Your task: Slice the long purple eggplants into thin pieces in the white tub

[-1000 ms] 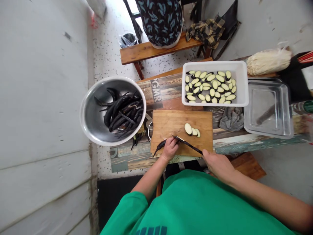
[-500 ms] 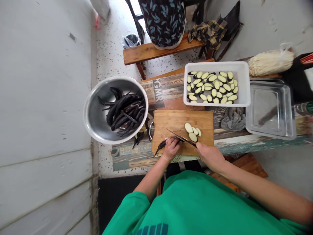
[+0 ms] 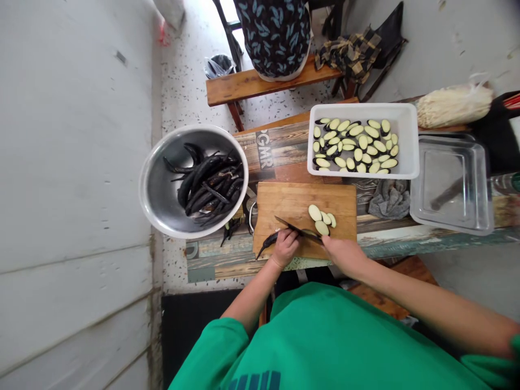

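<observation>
My left hand (image 3: 286, 247) is closed around a long dark eggplant (image 3: 268, 241) that lies on the wooden cutting board (image 3: 280, 198). In my right hand (image 3: 345, 255) is the handle of a knife (image 3: 293, 225). Its blade slants across the eggplant, just beyond my left fingers, and a pale cut face shows beside it. Several oval eggplant slices (image 3: 322, 227) lie on the board past the blade. More slices with dark skin fill much of a white plastic tub (image 3: 406, 141) behind the board.
A big metal bowl (image 3: 156, 181) of whole eggplants stands left of the board, with trimmed stems (image 3: 229, 229) nearby. To the right are a grey cloth (image 3: 390, 200) and a clear plastic container (image 3: 450, 211). Across the table a person (image 3: 276, 38) sits on a bench (image 3: 231, 89).
The knife blade has turned flatter and shifted slightly left, exposing a pale cut face on the eggplant. My left hand keeps its hold.
</observation>
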`<state>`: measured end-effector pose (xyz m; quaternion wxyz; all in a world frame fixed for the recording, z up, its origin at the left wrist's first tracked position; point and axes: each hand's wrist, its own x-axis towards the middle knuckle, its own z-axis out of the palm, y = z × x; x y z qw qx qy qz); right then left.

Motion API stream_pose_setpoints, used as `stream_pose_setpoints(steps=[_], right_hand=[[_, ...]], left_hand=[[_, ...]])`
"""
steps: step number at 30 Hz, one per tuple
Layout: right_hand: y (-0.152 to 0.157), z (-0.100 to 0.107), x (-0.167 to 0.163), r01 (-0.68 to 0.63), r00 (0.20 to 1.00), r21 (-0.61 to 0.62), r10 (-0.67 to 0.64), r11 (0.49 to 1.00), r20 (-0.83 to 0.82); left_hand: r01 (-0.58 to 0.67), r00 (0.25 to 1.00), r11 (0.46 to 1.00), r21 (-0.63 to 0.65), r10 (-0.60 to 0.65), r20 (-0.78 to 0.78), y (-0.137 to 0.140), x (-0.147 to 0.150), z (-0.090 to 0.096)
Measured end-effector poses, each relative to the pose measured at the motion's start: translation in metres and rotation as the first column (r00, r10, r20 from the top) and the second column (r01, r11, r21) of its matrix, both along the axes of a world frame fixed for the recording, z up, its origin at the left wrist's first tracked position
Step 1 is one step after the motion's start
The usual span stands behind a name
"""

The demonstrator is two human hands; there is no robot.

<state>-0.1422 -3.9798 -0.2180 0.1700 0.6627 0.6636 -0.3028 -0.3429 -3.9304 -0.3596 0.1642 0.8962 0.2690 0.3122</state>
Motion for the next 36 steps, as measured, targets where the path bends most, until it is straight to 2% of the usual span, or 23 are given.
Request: stream_pose_setpoints(steps=[4,8,10,13,17,22,29,36], right_hand=[[0.021,-0.01,-0.019,0.006,1.0,-0.041,-0.006,0.999,0.005],[0.015,-0.018,-0.004,0.068,0.998,-0.026,-0.068,0.997,-0.007],[0.01,-0.021,0.011,0.097,0.995,-0.004,-0.097,0.995,0.019],[0.006,-0.017,0.029,0.089,0.995,0.028,-0.091,0.996,0.044],[0.001,0.004,0.038,0.053,0.996,-0.003,-0.053,0.999,0.066],[-0.022,0.024,0.04,0.02,0.999,0.021,-0.021,1.0,0.046],[-0.051,0.022,0.047,-0.017,0.998,-0.024,0.018,1.0,0.057],[-0.048,0.023,0.055,-0.006,1.0,-0.095,0.008,0.996,0.022]], left_hand=[[0.017,1.0,1.0,-0.002,-0.017,-0.005,0.001,-0.007,0.011],[-0.216,0.976,0.976,0.001,0.216,-0.014,0.0,-0.022,0.023],[-0.262,0.965,0.965,-0.012,0.262,-0.008,-0.002,-0.021,0.024],[-0.187,0.982,0.982,0.002,0.187,0.014,-0.006,-0.005,0.018],[-0.173,0.985,0.985,0.012,0.173,-0.023,-0.01,0.02,0.011],[-0.166,0.985,0.981,0.104,0.171,-0.038,-0.009,0.025,0.015],[-0.144,0.988,0.978,0.149,0.15,-0.032,-0.007,0.029,0.02],[-0.136,0.99,0.98,0.147,0.141,-0.022,-0.007,0.028,0.018]])
